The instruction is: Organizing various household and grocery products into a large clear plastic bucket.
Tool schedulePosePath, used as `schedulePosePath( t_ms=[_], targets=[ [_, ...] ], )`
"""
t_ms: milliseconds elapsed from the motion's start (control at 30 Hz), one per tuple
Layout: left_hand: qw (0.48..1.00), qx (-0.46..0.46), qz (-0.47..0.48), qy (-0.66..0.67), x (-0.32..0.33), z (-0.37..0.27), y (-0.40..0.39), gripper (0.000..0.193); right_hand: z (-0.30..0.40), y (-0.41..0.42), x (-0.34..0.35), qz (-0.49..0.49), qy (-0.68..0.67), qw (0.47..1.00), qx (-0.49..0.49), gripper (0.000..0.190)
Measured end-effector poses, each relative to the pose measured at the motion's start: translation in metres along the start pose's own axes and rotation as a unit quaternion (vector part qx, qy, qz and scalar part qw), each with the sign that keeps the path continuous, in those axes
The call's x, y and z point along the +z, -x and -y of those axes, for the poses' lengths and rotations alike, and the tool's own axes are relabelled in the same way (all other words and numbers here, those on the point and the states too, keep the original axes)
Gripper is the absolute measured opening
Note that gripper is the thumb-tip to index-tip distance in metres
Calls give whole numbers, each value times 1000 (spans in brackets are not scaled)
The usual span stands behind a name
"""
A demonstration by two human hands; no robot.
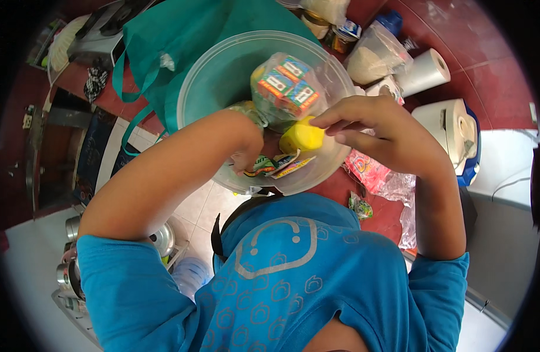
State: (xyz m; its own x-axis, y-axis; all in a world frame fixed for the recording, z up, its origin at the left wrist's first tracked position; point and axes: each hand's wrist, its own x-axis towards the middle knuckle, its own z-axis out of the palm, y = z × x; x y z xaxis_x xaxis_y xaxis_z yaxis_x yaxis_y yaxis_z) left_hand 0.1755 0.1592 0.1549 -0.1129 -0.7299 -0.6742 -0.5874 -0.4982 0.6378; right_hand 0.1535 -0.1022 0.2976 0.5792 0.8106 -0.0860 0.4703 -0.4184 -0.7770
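A round translucent plastic tub [199,79] stands before me with packed goods in it. My left hand [248,152] reaches down inside its near left part, beside a green sachet [264,165]; the fingertips are partly hidden, so a grip on it cannot be made out. Over the right rim hangs my right hand [362,125], fingers apart, fingertips at the edge of a yellow plastic container [303,135]. Behind that container sits a clear plastic bag [287,86] of small printed boxes. A yellow-edged packet [294,167] lies near the tub's front.
A teal fabric bag [164,26] lies behind and left of the tub on the red tiled counter [494,83]. To the right are a bag of grain-like food [371,57], a roll of clear plastic [424,72], a white appliance [441,127] and a pink packet [369,169].
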Motion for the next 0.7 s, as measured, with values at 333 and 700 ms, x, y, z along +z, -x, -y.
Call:
schedulePosePath(
  t_ms=[333, 700],
  targets=[
    [852, -181, -483, -89, -32, -126, 56, 37, -52, 188, 7, -390, -71, 901, 177, 19],
    [873, 199, -394, 206, -27, -213, -43, 38, -239, 258, 179, -507, -607, 501, 351, 55]
  ],
)
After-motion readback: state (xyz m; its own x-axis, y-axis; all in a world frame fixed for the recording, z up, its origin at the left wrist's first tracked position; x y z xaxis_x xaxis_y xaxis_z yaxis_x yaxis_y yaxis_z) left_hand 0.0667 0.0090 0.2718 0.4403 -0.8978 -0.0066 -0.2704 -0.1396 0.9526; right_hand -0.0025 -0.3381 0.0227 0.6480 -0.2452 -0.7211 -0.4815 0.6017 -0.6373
